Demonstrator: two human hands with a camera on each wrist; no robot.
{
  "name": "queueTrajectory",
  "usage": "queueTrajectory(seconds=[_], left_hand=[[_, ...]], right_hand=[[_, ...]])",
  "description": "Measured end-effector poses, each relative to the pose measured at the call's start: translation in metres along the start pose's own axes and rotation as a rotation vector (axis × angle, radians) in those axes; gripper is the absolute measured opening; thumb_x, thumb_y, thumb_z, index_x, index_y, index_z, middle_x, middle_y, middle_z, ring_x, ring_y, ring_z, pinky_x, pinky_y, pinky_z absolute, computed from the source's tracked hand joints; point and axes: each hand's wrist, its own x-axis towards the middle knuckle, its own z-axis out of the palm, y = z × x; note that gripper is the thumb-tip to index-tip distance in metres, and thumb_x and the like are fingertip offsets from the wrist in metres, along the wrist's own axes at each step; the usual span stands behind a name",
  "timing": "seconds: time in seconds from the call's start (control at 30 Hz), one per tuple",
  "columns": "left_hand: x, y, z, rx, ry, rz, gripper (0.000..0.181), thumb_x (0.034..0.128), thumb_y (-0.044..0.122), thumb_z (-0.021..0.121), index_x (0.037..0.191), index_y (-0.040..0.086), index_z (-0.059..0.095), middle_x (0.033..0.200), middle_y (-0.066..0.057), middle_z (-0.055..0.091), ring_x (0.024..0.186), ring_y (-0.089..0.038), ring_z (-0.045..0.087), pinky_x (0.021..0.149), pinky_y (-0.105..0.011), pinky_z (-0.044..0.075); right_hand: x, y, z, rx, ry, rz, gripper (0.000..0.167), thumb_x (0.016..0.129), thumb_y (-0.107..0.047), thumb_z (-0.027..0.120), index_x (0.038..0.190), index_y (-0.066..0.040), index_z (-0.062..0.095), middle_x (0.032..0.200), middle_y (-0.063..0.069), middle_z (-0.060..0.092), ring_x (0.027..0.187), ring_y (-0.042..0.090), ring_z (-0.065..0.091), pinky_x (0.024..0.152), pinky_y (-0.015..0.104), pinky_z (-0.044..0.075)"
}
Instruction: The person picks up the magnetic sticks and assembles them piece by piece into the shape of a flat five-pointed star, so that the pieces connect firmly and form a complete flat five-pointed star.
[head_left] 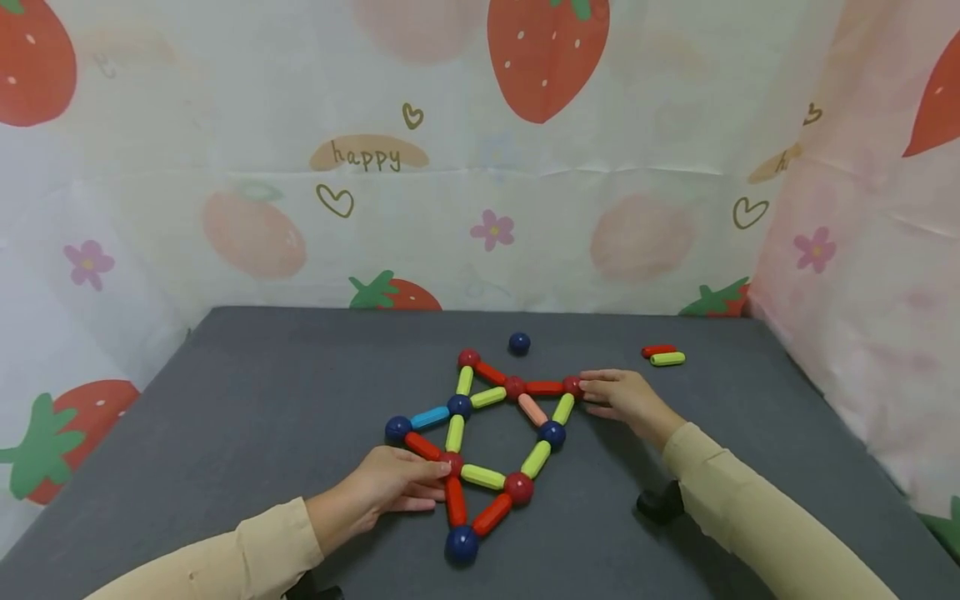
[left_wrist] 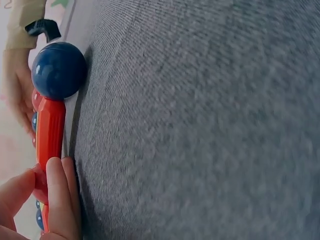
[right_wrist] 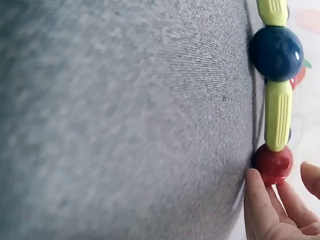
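A flat figure of coloured rods and red and blue balls lies on the grey table. Thumb and fingers of my left hand (head_left: pixel 390 483) pinch a red ball (left_wrist: pixel 41 184) on its left side, where red and yellow-green rods meet. A red rod (left_wrist: pixel 50 127) leads from there to a blue ball (head_left: pixel 462 543) at the near corner. With straight fingertips my right hand (head_left: pixel 628 402) touches another red ball (right_wrist: pixel 274 164) at the far right corner. Its thumb stands apart from that ball in the right wrist view. A yellow-green rod (right_wrist: pixel 278 115) joins this ball to a blue ball (right_wrist: pixel 277 53).
Behind the figure sits a loose blue ball (head_left: pixel 519 343). A loose red rod (head_left: pixel 658 351) and a yellow-green rod (head_left: pixel 667 359) lie side by side at the back right. Strawberry-printed cloth (head_left: pixel 555 233) hangs along the back and sides of the table (head_left: pixel 300 375).
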Motion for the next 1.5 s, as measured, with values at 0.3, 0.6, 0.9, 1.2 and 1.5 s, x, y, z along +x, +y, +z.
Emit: queueTrajectory(seconds=[0.3, 0.6, 0.9, 1.2, 1.5], left_hand=[[0.004, 0.003, -0.013, 0.052, 0.047, 0.046, 0.033, 0.0885, 0.021, 0.076, 0.11, -0.003, 0.07, 0.087, -0.006, 0.076, 0.073, -0.014, 0.071, 0.07, -0.032, 0.062], [0.008, 0.005, -0.011, 0.086, 0.069, 0.054, 0.034, 0.0866, 0.024, 0.078, 0.107, -0.002, 0.071, 0.086, -0.005, 0.075, 0.07, -0.014, 0.071, 0.067, -0.031, 0.062], [0.01, 0.007, -0.011, 0.11, 0.085, 0.077, 0.031, 0.086, 0.021, 0.079, 0.104, -0.003, 0.073, 0.086, -0.006, 0.076, 0.072, -0.014, 0.071, 0.065, -0.03, 0.061], [0.014, 0.008, -0.026, 0.12, 0.119, 0.078, 0.039, 0.0861, 0.024, 0.079, 0.112, -0.004, 0.071, 0.093, -0.007, 0.076, 0.077, -0.014, 0.071, 0.071, -0.033, 0.062], [0.016, 0.011, -0.032, 0.09, 0.173, 0.216, 0.031, 0.0879, 0.017, 0.076, 0.108, -0.001, 0.062, 0.104, -0.013, 0.074, 0.08, -0.014, 0.07, 0.075, -0.034, 0.062]], right_hand=[[-0.008, 0.009, -0.033, -0.027, 0.047, -0.039, 0.046, 0.1, -0.021, 0.06, 0.136, 0.007, 0.055, 0.133, 0.019, 0.064, 0.113, 0.018, 0.068, 0.1, 0.039, 0.054], [0.006, 0.014, -0.095, 0.14, 0.361, -0.019, 0.06, 0.097, -0.023, 0.064, 0.147, 0.003, 0.042, 0.151, 0.02, 0.043, 0.118, 0.018, 0.062, 0.107, 0.034, 0.049], [0.022, 0.016, -0.128, -0.124, 0.383, 0.006, 0.069, 0.099, -0.033, 0.059, 0.154, -0.001, 0.032, 0.161, 0.025, 0.026, 0.141, 0.038, 0.038, 0.109, 0.041, 0.045], [0.031, 0.02, -0.128, -0.282, 0.334, 0.015, 0.061, 0.098, -0.025, 0.059, 0.146, 0.008, 0.042, 0.155, 0.033, 0.031, 0.136, 0.041, 0.045, 0.105, 0.041, 0.05], [0.032, 0.017, -0.118, -0.422, 0.464, -0.019, 0.047, 0.091, -0.022, 0.068, 0.127, 0.008, 0.063, 0.136, 0.035, 0.053, 0.069, 0.008, 0.061, 0.065, 0.022, 0.052]])
